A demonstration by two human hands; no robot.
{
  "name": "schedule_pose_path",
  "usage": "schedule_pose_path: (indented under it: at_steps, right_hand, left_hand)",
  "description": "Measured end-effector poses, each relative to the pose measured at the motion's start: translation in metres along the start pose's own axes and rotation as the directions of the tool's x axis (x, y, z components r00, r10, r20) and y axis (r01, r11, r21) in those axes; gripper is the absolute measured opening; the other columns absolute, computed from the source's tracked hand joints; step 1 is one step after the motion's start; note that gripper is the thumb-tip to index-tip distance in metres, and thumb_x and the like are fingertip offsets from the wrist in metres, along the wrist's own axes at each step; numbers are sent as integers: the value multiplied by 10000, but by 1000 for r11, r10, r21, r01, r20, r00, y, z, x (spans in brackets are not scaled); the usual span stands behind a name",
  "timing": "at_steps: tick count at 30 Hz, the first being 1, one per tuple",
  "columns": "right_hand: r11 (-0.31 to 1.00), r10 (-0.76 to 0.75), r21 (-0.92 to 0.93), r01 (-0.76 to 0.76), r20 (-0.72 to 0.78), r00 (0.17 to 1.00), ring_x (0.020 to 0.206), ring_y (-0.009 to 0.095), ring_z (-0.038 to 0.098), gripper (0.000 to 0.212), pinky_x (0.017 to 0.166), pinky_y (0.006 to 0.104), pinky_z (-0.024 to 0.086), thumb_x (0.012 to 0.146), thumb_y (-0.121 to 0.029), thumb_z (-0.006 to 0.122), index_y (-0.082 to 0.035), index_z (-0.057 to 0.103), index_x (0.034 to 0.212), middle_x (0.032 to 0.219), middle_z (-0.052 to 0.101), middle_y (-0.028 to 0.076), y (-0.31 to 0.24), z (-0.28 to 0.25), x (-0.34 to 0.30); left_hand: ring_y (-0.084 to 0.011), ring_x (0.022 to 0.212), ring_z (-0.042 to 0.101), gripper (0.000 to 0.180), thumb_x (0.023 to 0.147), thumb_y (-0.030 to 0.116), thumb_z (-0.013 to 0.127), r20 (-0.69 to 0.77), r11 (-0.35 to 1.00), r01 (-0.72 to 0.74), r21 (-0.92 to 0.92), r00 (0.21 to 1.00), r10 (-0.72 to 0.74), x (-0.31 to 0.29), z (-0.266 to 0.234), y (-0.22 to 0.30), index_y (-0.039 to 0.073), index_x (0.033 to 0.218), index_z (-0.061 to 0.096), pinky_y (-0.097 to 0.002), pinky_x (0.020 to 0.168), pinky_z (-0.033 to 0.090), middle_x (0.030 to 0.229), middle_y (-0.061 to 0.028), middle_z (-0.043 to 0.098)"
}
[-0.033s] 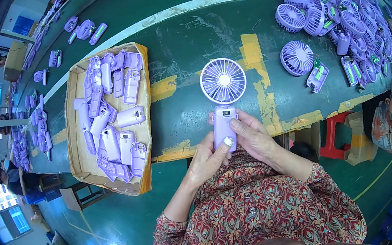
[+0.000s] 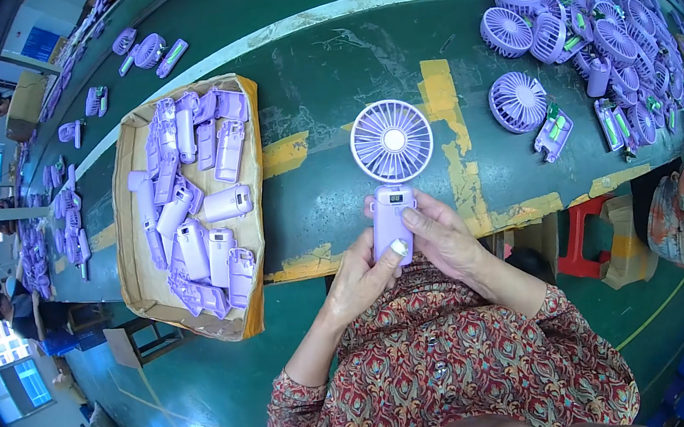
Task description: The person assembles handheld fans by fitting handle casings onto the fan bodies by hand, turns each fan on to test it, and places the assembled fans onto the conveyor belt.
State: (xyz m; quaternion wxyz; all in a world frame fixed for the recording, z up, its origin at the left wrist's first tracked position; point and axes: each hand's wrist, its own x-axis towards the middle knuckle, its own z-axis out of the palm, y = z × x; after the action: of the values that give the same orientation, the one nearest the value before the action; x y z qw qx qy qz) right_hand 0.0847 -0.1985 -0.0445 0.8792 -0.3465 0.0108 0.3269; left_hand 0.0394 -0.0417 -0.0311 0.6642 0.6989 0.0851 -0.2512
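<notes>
At the near edge of the green desk (image 2: 324,207), in the head view, the left hand (image 2: 363,281) and right hand (image 2: 448,243) share a grip closed round the handle (image 2: 393,228) of a purple handheld fan (image 2: 392,143), its round head beyond them. Left stands a cardboard box (image 2: 127,240) of purple casings (image 2: 175,212); right, heaped fans (image 2: 615,39).

Pale purple handheld fan (image 2: 394,186), round grille (image 2: 392,141) facing the camera, dark display (image 2: 396,198) on handle (image 2: 389,223)
</notes>
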Motion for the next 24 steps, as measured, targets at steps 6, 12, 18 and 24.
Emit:
schedule_pose_path:
  at_steps: [6, 12, 18, 24]
  right_hand:
    - [997, -45, -71, 42, -49, 998, 1073, 261, 567, 488, 939, 396, 460, 896, -193, 587, -6, 377, 1294, 1129, 550, 155, -7, 7, -6]
    - [996, -90, -34, 87, -102, 991, 1019, 239, 588, 433, 896, 378, 485, 886, -172, 595, -4, 415, 1242, 1087, 567, 153, -10, 5, -7]
    - [991, -58, -123, 46, -99, 993, 993, 185, 588, 369, 843, 334, 503, 902, -160, 575, -21, 438, 1215, 1127, 573, 128, -16, 1, 5]
    - [883, -142, -460, 94, -70, 987, 895, 169, 625, 319, 774, 309, 517, 887, -142, 583, -27, 477, 1165, 1013, 627, 102, -62, -12, 43]
  left_hand:
    - [-250, 658, 631, 361, 823, 251, 621, -117, 914, -283, 291, 938, 327, -3, 13, -2, -41, 1015, 530, -364, 583, 487, 765, -166, 617]
    - [-301, 577, 637, 337, 812, 232, 618, -104, 836, -316, 448, 911, 400, 3, 18, 9, -68, 937, 531, -381, 564, 498, 621, -162, 604]
    - [-230, 602, 653, 273, 874, 182, 549, -64, 950, -229, 213, 967, 248, 20, 13, 7, -69, 975, 509, -342, 573, 518, 720, -137, 645]
    - [-112, 606, 582, 192, 894, 150, 563, -76, 955, -274, 110, 956, 283, 47, -2, 9, -9, 992, 522, -257, 565, 486, 723, -76, 620]
